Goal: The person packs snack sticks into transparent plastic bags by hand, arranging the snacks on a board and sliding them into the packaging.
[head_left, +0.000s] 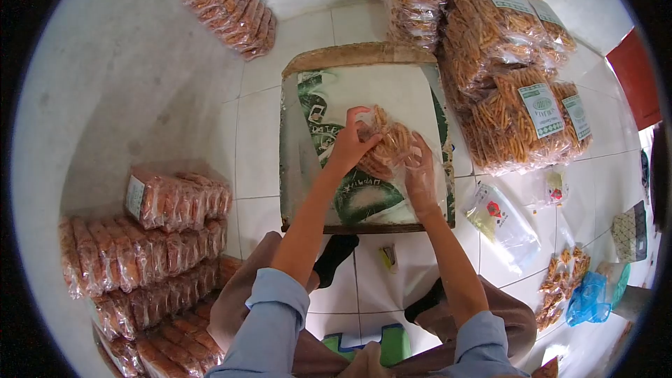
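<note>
Hands on both flanks of the snack bundle [393,141], just about mid-board! The left hand [350,145] has it at nine o'clock, thumb and fingers clamped on the brown sticks. The right hand [420,171] is up against it at four o'clock, fingers curled, clear film [435,178] around them; whether they pinch film or sticks, I can't tell, nor whether that hand is inside the film.

Brittle-looking stuff, this, so I'd say light pressure, spread wide: cradle rather than squeeze, sticks lined up, film smooth so no end pokes through. Staying low over the board [357,52] looks wise; any crumbs land there.

Further out, printed bags [500,224] lie flat at four o'clock, a loose snack heap [563,276] beyond them. Big packed stacks [507,108] fill two o'clock, red-brown packs [133,252] rise at eight. Elbows in on that side would be sensible!
</note>
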The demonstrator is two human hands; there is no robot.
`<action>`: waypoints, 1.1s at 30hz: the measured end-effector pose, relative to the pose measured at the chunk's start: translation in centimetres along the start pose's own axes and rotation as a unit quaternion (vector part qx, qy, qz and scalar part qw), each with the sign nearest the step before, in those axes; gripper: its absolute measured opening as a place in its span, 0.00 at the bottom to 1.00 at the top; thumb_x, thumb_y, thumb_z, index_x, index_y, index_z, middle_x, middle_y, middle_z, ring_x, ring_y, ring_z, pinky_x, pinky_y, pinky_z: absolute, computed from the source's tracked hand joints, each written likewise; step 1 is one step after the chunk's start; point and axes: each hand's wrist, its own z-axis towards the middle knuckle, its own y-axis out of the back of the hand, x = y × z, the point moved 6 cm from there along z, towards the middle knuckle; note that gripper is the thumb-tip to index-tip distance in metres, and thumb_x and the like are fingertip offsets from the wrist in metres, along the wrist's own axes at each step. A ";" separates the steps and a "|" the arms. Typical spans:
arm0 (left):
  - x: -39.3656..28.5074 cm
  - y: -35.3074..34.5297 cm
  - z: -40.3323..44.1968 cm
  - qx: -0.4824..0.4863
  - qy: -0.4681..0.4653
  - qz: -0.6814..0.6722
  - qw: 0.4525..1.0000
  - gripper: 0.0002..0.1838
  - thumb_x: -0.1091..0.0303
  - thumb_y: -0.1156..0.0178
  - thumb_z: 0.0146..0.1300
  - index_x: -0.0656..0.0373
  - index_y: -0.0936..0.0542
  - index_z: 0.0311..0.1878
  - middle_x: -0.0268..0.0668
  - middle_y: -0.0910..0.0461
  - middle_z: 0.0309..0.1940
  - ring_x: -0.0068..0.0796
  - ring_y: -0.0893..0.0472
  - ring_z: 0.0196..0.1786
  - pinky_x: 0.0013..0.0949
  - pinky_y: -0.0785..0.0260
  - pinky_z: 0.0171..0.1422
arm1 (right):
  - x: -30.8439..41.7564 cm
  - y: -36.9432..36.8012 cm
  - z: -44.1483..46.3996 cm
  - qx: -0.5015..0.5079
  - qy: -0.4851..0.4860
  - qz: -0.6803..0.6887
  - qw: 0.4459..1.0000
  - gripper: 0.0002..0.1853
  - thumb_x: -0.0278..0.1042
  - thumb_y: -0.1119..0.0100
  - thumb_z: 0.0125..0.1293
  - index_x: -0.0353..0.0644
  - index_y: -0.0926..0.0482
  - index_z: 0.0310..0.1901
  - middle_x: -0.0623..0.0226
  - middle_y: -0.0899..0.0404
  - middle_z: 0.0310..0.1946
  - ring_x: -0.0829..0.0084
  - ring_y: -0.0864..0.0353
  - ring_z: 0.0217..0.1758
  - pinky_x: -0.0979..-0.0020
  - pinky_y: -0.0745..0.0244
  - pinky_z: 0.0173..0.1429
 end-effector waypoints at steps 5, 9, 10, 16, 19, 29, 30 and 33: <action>-0.1 -0.2 -0.3 0.018 0.005 -0.036 0.999 0.30 0.62 0.37 0.54 0.50 0.41 0.57 0.39 0.23 0.27 0.29 0.24 0.26 0.29 0.34 0.33 | 1.9 -0.6 1.2 0.025 0.044 -0.272 0.961 0.28 0.42 0.45 0.60 0.36 0.37 0.58 0.54 0.37 0.53 0.60 0.32 0.51 0.68 0.33 0.53; -0.9 -0.5 -0.8 -0.009 -0.067 0.005 0.998 0.32 0.63 0.36 0.53 0.50 0.42 0.58 0.37 0.23 0.29 0.27 0.25 0.27 0.28 0.34 0.33 | 3.0 -1.6 1.9 0.037 0.126 -0.536 0.834 0.19 0.29 0.41 0.53 0.41 0.27 0.50 0.53 0.36 0.54 0.56 0.33 0.50 0.67 0.29 0.48; -0.8 -0.5 -0.8 -0.008 -0.068 0.004 0.998 0.32 0.63 0.36 0.53 0.50 0.42 0.58 0.37 0.23 0.29 0.27 0.25 0.27 0.28 0.34 0.33 | 3.5 -2.4 1.7 0.048 0.129 -0.591 0.795 0.18 0.26 0.41 0.52 0.43 0.25 0.47 0.55 0.36 0.53 0.56 0.33 0.51 0.66 0.28 0.47; -0.9 -0.4 -1.3 0.081 -0.030 -0.015 0.996 0.34 0.66 0.35 0.53 0.49 0.44 0.59 0.39 0.24 0.33 0.27 0.26 0.27 0.28 0.34 0.33 | 4.0 -3.3 2.8 0.042 0.129 -0.633 0.762 0.18 0.30 0.36 0.48 0.46 0.23 0.44 0.62 0.33 0.50 0.56 0.33 0.50 0.63 0.27 0.47; -0.6 -0.9 -1.4 0.081 -0.011 -0.107 0.991 0.32 0.64 0.37 0.55 0.50 0.44 0.58 0.40 0.25 0.34 0.27 0.27 0.26 0.27 0.35 0.32 | 3.7 -2.9 3.4 -0.002 0.093 -0.514 0.853 0.19 0.32 0.34 0.46 0.46 0.22 0.43 0.63 0.31 0.48 0.56 0.32 0.49 0.62 0.27 0.46; -1.5 -1.3 -1.5 0.086 -0.036 -0.017 0.995 0.28 0.61 0.38 0.57 0.53 0.41 0.55 0.41 0.29 0.42 0.31 0.27 0.38 0.29 0.33 0.37 | 3.8 -2.9 2.5 -0.027 0.116 -0.558 0.821 0.14 0.28 0.36 0.47 0.41 0.22 0.39 0.57 0.32 0.48 0.54 0.34 0.51 0.59 0.36 0.54; -1.1 -1.7 -1.6 0.125 0.011 -0.040 0.991 0.27 0.63 0.38 0.57 0.54 0.41 0.54 0.40 0.34 0.52 0.35 0.27 0.51 0.31 0.30 0.45 | 3.2 -2.9 2.4 -0.027 0.116 -0.558 0.821 0.14 0.28 0.36 0.47 0.41 0.22 0.39 0.57 0.32 0.48 0.54 0.34 0.51 0.59 0.36 0.54; -2.1 -1.6 -1.6 0.107 -0.056 -0.014 0.993 0.29 0.63 0.37 0.56 0.56 0.42 0.55 0.42 0.32 0.50 0.37 0.26 0.50 0.33 0.31 0.48 | -0.6 -0.4 1.7 -0.163 -0.067 -0.040 0.983 0.13 0.26 0.37 0.47 0.38 0.22 0.38 0.56 0.33 0.49 0.53 0.35 0.52 0.58 0.38 0.55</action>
